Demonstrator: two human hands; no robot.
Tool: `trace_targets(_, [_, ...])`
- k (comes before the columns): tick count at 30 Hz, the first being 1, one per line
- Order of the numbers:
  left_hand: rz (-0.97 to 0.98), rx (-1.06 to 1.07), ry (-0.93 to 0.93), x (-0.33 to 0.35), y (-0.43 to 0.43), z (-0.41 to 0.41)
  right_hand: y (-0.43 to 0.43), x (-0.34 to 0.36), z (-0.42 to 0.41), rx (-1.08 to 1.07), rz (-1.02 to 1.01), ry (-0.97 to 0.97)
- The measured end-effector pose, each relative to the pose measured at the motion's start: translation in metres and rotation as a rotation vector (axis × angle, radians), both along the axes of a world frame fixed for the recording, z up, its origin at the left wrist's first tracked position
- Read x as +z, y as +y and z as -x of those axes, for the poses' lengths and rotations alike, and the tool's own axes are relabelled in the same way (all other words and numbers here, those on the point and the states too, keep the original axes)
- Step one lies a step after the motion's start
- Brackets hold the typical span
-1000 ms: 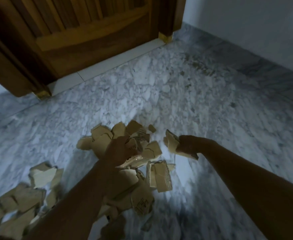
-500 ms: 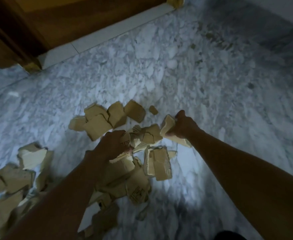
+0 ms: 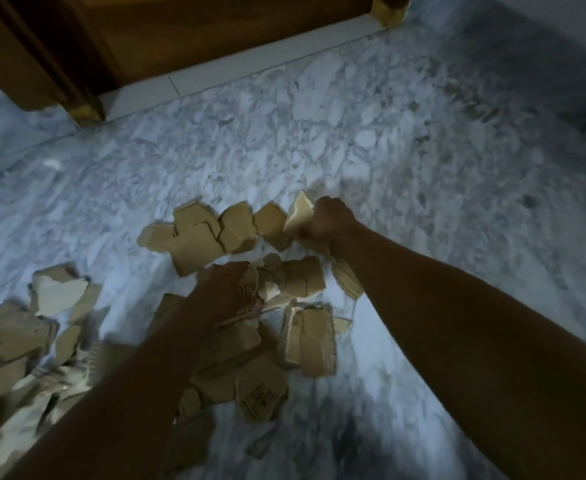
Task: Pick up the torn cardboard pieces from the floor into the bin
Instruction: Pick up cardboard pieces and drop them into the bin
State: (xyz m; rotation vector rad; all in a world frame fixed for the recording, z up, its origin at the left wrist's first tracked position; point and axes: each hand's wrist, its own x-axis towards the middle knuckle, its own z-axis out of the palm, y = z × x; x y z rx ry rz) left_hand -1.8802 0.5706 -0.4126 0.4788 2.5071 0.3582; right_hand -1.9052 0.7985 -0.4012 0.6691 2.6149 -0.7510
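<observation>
Several torn brown cardboard pieces [image 3: 212, 237] lie scattered on the grey marble floor [image 3: 405, 140], in a heap at the middle and another heap [image 3: 18, 341] at the lower left. My right hand [image 3: 329, 221] is closed around a few pale cardboard pieces [image 3: 300, 213] at the far edge of the middle heap. My left hand [image 3: 225, 292] grips a bunch of printed cardboard pieces [image 3: 277, 282] in the middle of the heap. No bin is in view.
A wooden door [image 3: 187, 36] with its frame [image 3: 59, 88] and a white threshold strip [image 3: 250, 74] stands at the top. Bare marble floor stretches to the right and beyond the pieces. A grey wall base runs along the upper right.
My right hand has reached farther forward with its cardboard pieces, up to the far pieces of the heap. My left hand stays clenched on its bunch. The camera has tilted down.
</observation>
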Motion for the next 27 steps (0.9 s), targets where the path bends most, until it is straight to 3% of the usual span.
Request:
trace_targets(2, [0.035,-0.021,-0.009,-0.001,-0.001,0.001,-0.011,-0.014,-0.003,-0.065,-0.052,0.054])
trace_targets(5, [0.021,-0.024,-0.041,-0.002,-0.003,0.004,-0.015,-0.021,-0.004,-0.143,0.034,0.065])
trace_targets(11, [0.018,0.009,-0.047,-0.002,-0.004,0.000,-0.015,-0.015,-0.014,-0.207,0.031,-0.024])
trace_targets(16, [-0.002,0.016,-0.031,-0.018,-0.010,-0.001,0.007,0.003,-0.011,-0.070,0.037,-0.113])
trace_targets(20, [-0.024,0.053,-0.090,-0.015,-0.008,0.000,0.012,0.037,0.012,0.113,0.183,-0.195])
trace_targets(24, [0.001,0.033,-0.074,-0.018,-0.006,-0.001,-0.026,0.022,0.021,0.260,-0.019,-0.300])
trace_targets(27, [-0.008,0.019,-0.061,-0.025,-0.008,0.003,-0.050,-0.010,0.021,0.094,-0.118,-0.118])
